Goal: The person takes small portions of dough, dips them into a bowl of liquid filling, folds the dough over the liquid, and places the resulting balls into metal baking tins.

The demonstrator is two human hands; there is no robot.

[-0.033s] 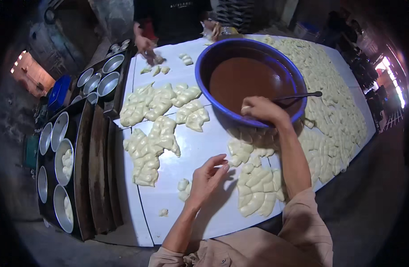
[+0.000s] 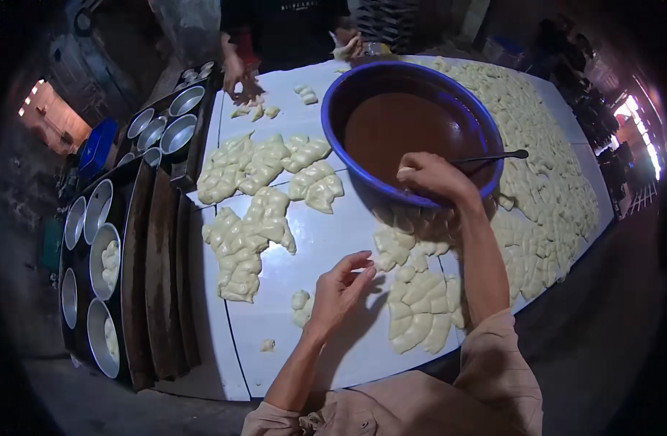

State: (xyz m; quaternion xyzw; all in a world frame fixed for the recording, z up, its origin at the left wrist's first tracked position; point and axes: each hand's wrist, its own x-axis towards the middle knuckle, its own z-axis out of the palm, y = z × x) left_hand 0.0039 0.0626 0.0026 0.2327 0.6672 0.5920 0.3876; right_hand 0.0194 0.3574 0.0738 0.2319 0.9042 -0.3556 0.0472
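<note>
A large blue basin [image 2: 332, 138] holds a smooth brown mixture [image 2: 391, 123]. Over its near side is my right hand [image 2: 431, 178], its fingers curled in and the fingertips partly hidden. Something pale shows at them, too small to name. Behind that wrist, a dark-handled utensil [image 2: 493, 156] leans across the basin, its lower end out of sight. My left hand [image 2: 342, 291] hovers over the table, thumb and fingers apart with nothing in them. Next to it lie a small dough lump [image 2: 301, 308] and a joined patch of pale dough pieces [image 2: 419, 309].
More dough patches [image 2: 250, 232] lie on the white table [image 2: 275, 349], and a dense spread of dough [image 2: 548, 196] covers its right side. Round metal tins [image 2: 104, 338], some with dough inside, stand in dark trays at left. Across the table, a person's hand [image 2: 235, 76] is near small dough pieces.
My right hand has shifted slightly over the basin. Across the table, the other person's hand has moved a little. My left hand has stayed put.
</note>
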